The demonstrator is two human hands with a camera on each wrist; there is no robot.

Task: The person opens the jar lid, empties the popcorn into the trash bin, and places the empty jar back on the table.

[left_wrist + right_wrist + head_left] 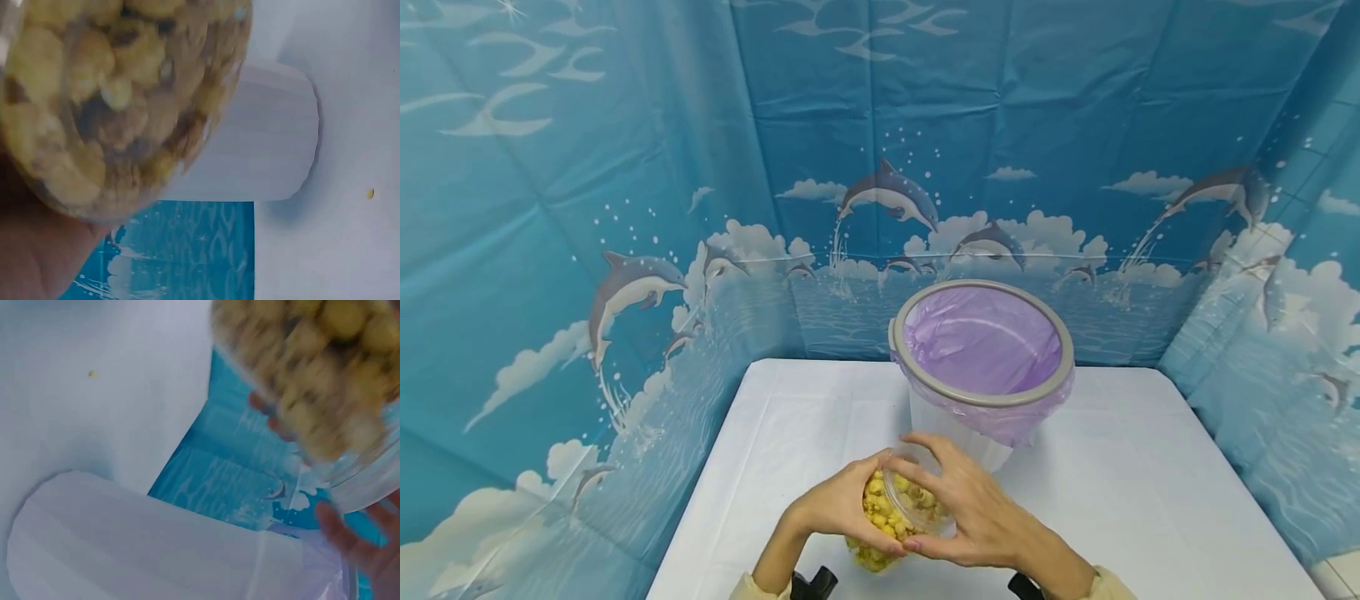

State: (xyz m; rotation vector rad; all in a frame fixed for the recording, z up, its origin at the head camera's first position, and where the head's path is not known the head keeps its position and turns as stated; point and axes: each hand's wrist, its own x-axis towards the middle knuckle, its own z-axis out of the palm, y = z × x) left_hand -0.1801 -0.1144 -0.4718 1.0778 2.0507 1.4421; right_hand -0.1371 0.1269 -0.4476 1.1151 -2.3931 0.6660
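Observation:
A clear jar of yellow popcorn (pixel 876 558) is held between both hands, tilted, above the near part of the white table. My left hand (pixel 829 502) grips the jar's side, its thumb along the near side. My right hand (pixel 976 510) curls its fingers and thumb around the clear lid (pixel 370 492) at the jar's top end. Whether the lid is loose or fastened cannot be told. In the left wrist view the popcorn (pixel 119 112) fills the jar close to the camera, and part of the left hand shows below it.
Just beyond the hands stands a white bin with a grey rim (pixel 985 398), lined with a purple plastic bag (pixel 977 346). A small yellow crumb (pixel 370 194) lies on the white tablecloth (pixel 820 408). Blue dolphin-print curtains (pixel 662 167) surround the table at the back and sides.

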